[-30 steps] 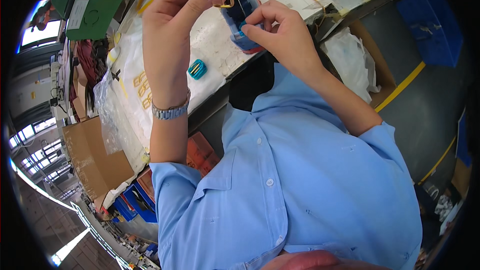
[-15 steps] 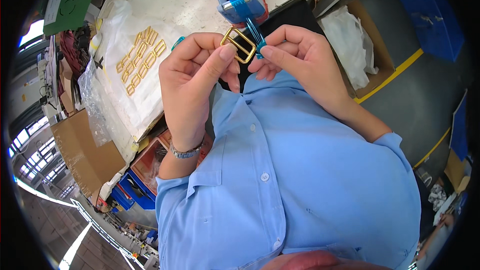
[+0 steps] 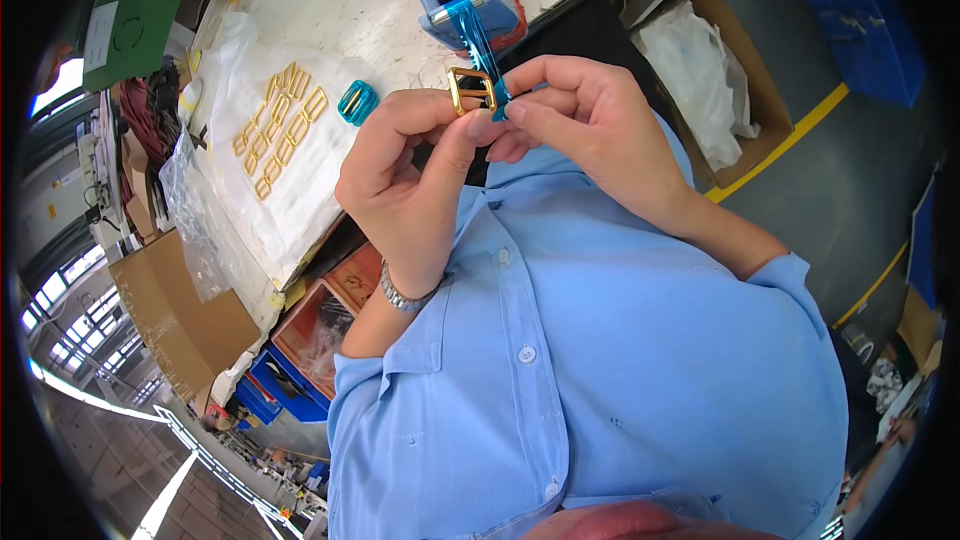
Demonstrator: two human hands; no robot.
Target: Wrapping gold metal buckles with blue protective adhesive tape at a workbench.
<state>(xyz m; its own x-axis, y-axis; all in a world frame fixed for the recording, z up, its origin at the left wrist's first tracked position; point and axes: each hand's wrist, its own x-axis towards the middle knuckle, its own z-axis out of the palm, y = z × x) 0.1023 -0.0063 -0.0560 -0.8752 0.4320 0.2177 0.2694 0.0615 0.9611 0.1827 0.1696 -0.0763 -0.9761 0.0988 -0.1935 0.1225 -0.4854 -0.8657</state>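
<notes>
Gold buckle (image 3: 474,93), glossy and rectangular

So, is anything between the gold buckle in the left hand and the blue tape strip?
Nothing visible: the left hand holds the gold buckle close beside the blue strip, whose end the right hand pinches. Whether they touch, I can't tell.

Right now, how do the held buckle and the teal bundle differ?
Colour: the buckle is gold, the bundle teal. Shape: the buckle is an angular open frame, the bundle rounded. Place: the buckle is in the left hand, the bundle on the table. Both look shiny.
</notes>
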